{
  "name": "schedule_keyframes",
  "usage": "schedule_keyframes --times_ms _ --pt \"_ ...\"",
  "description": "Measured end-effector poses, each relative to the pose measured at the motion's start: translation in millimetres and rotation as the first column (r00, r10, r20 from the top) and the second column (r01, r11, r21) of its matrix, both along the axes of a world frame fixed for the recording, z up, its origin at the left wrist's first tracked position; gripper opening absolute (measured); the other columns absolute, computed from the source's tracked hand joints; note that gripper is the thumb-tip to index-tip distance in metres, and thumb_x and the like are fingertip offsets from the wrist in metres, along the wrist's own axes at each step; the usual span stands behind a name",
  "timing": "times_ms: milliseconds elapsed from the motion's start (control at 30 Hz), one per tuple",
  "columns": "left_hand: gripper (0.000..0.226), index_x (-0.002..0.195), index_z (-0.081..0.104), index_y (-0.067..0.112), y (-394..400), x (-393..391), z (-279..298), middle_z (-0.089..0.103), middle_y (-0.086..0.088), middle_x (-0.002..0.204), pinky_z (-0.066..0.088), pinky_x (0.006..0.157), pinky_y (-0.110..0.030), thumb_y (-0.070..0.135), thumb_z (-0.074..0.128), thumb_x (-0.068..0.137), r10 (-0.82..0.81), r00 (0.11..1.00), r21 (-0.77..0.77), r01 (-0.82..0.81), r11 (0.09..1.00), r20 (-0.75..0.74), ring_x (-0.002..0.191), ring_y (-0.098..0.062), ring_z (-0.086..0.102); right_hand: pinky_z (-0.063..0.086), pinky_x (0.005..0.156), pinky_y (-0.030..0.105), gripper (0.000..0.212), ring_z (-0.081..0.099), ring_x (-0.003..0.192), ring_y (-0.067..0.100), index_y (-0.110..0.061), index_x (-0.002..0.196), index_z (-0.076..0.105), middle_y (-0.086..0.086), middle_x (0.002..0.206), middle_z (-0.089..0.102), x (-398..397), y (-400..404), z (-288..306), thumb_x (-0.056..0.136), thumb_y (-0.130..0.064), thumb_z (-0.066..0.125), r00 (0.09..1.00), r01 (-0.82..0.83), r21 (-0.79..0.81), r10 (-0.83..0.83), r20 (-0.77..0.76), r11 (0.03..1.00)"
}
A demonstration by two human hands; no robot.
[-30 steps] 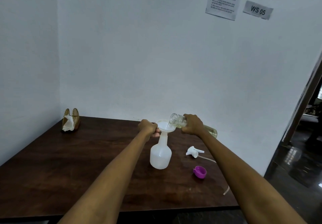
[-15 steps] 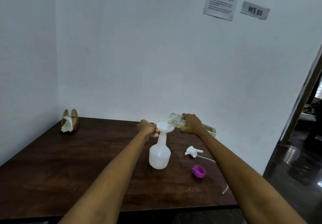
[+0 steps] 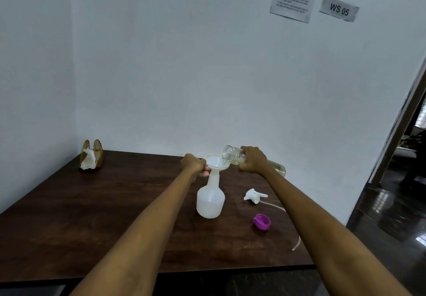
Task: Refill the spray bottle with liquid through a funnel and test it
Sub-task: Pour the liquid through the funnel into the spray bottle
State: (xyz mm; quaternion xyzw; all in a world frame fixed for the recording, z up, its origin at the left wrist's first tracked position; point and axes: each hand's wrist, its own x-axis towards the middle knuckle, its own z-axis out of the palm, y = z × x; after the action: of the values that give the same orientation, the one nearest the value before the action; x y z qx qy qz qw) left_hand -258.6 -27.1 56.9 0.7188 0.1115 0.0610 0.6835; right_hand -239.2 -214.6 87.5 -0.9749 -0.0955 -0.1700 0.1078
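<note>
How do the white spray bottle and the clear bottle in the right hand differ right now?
The spray bottle stands upright on the table; the clear bottle is tipped nearly level in the right hand. The spray bottle is milky white and carries a funnel; the clear bottle shows yellowish liquid. Both are uncapped.

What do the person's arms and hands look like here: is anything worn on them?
Both forearms are bare as far as the view shows: no sleeves, gloves, watch or bands. The left hand and right hand show no rings or markings from this view.
</note>
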Motion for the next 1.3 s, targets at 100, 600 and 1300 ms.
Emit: schedule_keyframes --times_ms 100,600,1300 --pt "0.014 0.078 0.061 -0.004 0.0 -0.7 0.0 0.060 -0.009 0.061 0.050 0.036 -0.017 0.000 0.055 0.090 -0.009 1.000 -0.002 0.009 1.000 0.007 0.026 -0.008 0.053 0.026 0.052 0.021 0.044 0.046 0.074 0.023 -0.026 0.058 0.027 -0.003 0.068 0.046 0.2 0.3 -0.7 0.067 -0.010 0.067 1.000 -0.006 0.001 0.006 -0.012 1.000" --pt "0.013 0.099 0.061 -0.008 -0.8 -5.3 1.7 0.059 -0.010 0.062 0.050 0.036 -0.017 -0.001 0.055 0.090 -0.013 1.000 0.013 0.013 1.000 0.020 0.025 -0.008 0.053 0.024 0.049 0.021 0.041 0.046 0.072 0.024 -0.023 0.059 0.029 0.001 0.074 0.050 1.4 5.7 -2.4 0.066 -0.011 0.067 1.000 -0.005 0.006 0.005 0.002 1.000" --pt "0.028 0.061 0.054 0.001 -2.0 -4.2 1.4 0.059 -0.008 0.059 0.049 0.036 -0.016 -0.001 0.055 0.089 0.014 1.000 0.011 -0.014 1.000 0.000 0.024 -0.008 0.052 0.029 0.055 0.022 0.042 0.046 0.074 0.023 -0.023 0.058 0.028 -0.009 0.061 0.039 -0.5 4.5 0.9 0.066 -0.012 0.068 1.000 0.003 -0.044 -0.004 -0.020 0.999"
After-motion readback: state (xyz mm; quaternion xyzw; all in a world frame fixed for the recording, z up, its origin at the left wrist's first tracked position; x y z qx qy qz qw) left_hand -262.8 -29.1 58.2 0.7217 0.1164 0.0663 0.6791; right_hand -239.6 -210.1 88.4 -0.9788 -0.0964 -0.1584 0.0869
